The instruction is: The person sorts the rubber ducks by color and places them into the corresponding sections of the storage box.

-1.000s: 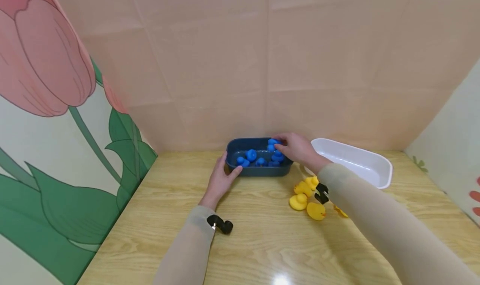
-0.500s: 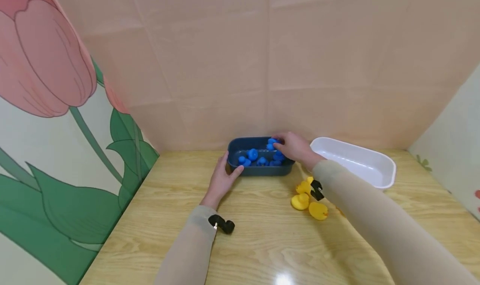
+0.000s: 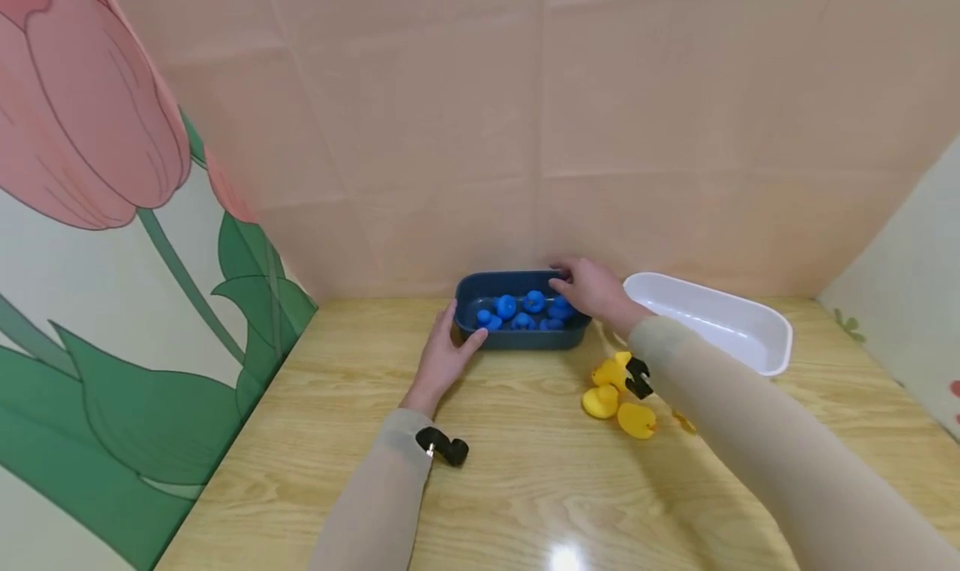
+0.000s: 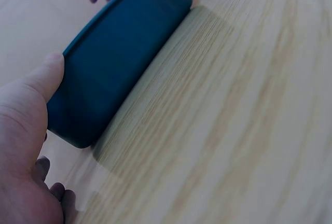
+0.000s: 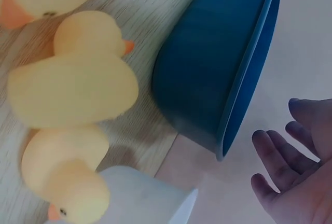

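Note:
At the back of the table sits a dark blue tub (image 3: 525, 340) with several small blue toy ducks (image 3: 534, 301) inside. My left hand (image 3: 438, 363) rests against the tub's left end, its fingers along that side and the thumb spread toward the near wall. In the left wrist view the thumb (image 4: 44, 81) touches the rim. Over the tub's right end, my right hand (image 3: 592, 292) has its fingers spread and nothing between them; the right wrist view shows these fingers (image 5: 280, 167) apart from the rim.
Several yellow rubber ducks (image 3: 637, 420) lie in front of the tub's right end, partly hidden by my right forearm. A white tub (image 3: 723, 329) stands to the right. A pink cloth-covered wall (image 3: 420, 137) rises close behind both tubs.
The blue duck pinched in my right hand has been let go into the tub, and the fingers have spread and lifted slightly. My left hand has stayed at the tub.

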`<action>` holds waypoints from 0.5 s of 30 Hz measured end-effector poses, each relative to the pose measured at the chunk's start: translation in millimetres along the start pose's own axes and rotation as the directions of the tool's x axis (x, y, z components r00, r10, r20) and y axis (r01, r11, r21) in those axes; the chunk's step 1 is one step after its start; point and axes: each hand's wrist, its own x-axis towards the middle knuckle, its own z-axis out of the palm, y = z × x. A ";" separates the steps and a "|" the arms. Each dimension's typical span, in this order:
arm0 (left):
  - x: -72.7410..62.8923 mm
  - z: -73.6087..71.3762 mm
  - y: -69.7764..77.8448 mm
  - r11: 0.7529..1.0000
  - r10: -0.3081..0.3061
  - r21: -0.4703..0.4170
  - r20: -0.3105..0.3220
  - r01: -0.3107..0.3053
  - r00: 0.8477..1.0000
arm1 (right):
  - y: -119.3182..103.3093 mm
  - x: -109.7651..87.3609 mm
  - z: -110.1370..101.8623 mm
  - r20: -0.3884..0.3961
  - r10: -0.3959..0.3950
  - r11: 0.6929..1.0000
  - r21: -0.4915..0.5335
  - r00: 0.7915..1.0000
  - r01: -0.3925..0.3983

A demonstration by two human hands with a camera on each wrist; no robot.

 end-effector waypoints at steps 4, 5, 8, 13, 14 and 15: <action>0.3 -0.7 -0.4 1.000 -0.005 0.009 0.003 0.005 1.000 | 2.4 -6.0 -5.7 0.011 -0.005 1.000 -0.025 1.000 0.005; 0.4 -1.1 -0.2 1.000 -0.006 0.012 0.003 0.006 1.000 | 2.9 -7.9 -7.8 0.016 -0.010 0.999 -0.035 1.000 0.011; 0.6 -2.1 -0.9 1.000 -0.007 0.023 0.008 0.007 1.000 | 4.7 -14.0 -13.9 0.027 -0.014 0.999 -0.048 1.000 0.016; -1.7 -5.2 -1.5 1.000 -0.011 0.026 0.017 0.011 1.000 | 6.6 -26.9 -24.5 0.041 -0.010 0.999 -0.050 0.999 0.012; -1.9 -5.6 -1.0 1.000 -0.011 0.023 0.017 0.011 1.000 | 7.0 -29.6 -27.0 0.042 -0.006 0.999 -0.050 0.999 0.008; -1.6 -6.0 -1.1 1.000 -0.013 0.024 0.018 0.012 1.000 | 7.2 -32.3 -29.9 0.043 -0.001 0.999 -0.054 0.999 0.004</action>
